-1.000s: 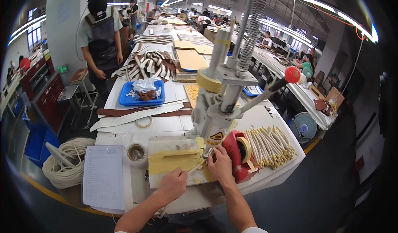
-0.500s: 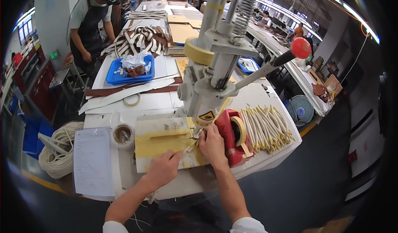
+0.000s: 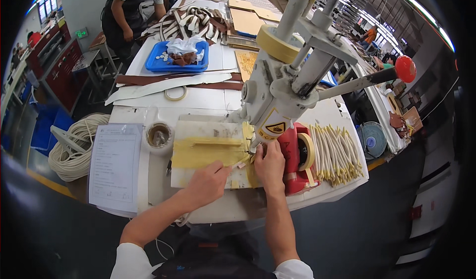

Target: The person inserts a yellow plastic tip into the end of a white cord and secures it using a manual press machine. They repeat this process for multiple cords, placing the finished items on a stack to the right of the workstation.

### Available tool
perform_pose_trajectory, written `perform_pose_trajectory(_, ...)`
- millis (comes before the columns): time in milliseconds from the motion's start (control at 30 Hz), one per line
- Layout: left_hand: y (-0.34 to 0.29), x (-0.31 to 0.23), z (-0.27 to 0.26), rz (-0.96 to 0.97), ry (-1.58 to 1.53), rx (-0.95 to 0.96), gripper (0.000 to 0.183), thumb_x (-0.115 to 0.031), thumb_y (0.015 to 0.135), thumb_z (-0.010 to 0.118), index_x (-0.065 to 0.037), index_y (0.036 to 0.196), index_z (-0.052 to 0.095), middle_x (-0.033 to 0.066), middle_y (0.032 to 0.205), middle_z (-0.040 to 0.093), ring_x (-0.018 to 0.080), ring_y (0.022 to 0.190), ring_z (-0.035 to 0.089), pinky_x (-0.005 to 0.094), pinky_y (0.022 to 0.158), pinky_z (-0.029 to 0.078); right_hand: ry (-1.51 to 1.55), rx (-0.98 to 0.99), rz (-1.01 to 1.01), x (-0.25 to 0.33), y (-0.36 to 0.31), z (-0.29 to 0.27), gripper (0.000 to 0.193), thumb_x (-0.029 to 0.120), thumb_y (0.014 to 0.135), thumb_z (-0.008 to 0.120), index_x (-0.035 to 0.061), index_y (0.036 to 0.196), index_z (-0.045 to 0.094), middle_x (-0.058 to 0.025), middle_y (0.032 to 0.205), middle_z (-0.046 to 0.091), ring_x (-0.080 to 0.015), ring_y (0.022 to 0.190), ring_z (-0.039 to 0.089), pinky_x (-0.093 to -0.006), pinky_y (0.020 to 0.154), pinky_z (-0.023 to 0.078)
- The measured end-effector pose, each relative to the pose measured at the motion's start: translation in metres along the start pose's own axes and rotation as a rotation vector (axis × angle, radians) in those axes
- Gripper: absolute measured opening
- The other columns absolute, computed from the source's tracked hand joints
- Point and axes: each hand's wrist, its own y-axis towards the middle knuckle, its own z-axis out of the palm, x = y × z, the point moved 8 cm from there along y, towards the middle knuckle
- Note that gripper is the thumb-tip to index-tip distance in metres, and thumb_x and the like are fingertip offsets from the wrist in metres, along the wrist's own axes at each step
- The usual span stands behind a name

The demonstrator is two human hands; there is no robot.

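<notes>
My left hand is closed, pinching the end of a thin pale-yellow cord-like piece. It runs up toward the foot of a grey hand press. My right hand is curled close against the press foot, its thumb and fingers pressed together; what they hold is hidden. Below both hands lies a white board partly covered in yellow tape, with a raised yellow strip along it. Right beside my right hand stands a red tape dispenser with a cream tape roll.
Several white cords with yellow ends lie right of the dispenser. The press lever ends in a red ball. At left are a printed sheet, a clear tape roll and coiled cord. A blue tray and a co-worker are beyond.
The view has shifted, so the table and press sit farther right in the picture. Both hands keep about the same place at the press foot, still closed.
</notes>
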Motion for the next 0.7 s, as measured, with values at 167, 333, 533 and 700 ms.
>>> perform_pose_trajectory(167,0.002,-0.0037,0.0006,0.076,0.091,-0.01,0.026,0.0,0.082,0.067,0.0,0.108,0.071,0.0095,0.086,0.057,0.0272,0.072,0.062,0.037,0.064,0.052,-0.024,-0.01,0.013,-0.0029,-0.0025,0.0014,0.021,0.014,0.093,0.064,-0.0021,0.107,0.063,-0.0211,0.135,0.06,-0.0409,0.102,0.068,-0.047,0.084,0.058)
perform_pose_trajectory(333,0.0041,-0.0047,-0.0009,0.124,0.121,-0.009,0.031,0.002,0.078,0.066,0.0,0.108,0.071,0.009,0.085,0.057,0.0261,0.073,0.062,0.0363,0.064,0.053,-0.046,-0.038,-0.006,-0.0026,-0.0044,0.0009,0.023,0.014,0.092,0.064,-0.0028,0.109,0.064,-0.0204,0.136,0.06,-0.0398,0.103,0.068,-0.0452,0.085,0.058)
perform_pose_trajectory(533,0.0064,-0.0078,0.0051,0.163,0.093,0.072,0.037,0.001,0.079,0.064,0.003,0.115,0.066,0.0123,0.092,0.056,0.0286,0.077,0.063,0.0373,0.068,0.054,-0.044,-0.118,-0.024,-0.0012,-0.0058,-0.0004,0.016,0.013,0.093,0.064,-0.0017,0.099,0.065,-0.0169,0.108,0.064,-0.0397,0.091,0.067,-0.0473,0.079,0.054)
perform_pose_trajectory(700,0.006,-0.002,0.0051,0.089,-0.018,0.067,0.033,0.001,0.084,0.062,0.005,0.116,0.066,0.0138,0.092,0.056,0.0299,0.077,0.063,0.0384,0.069,0.054,-0.063,-0.045,0.008,-0.0057,-0.0044,0.0043,0.025,0.014,0.09,0.065,-0.0027,0.109,0.066,-0.023,0.136,0.06,-0.0388,0.105,0.069,-0.0448,0.085,0.059)
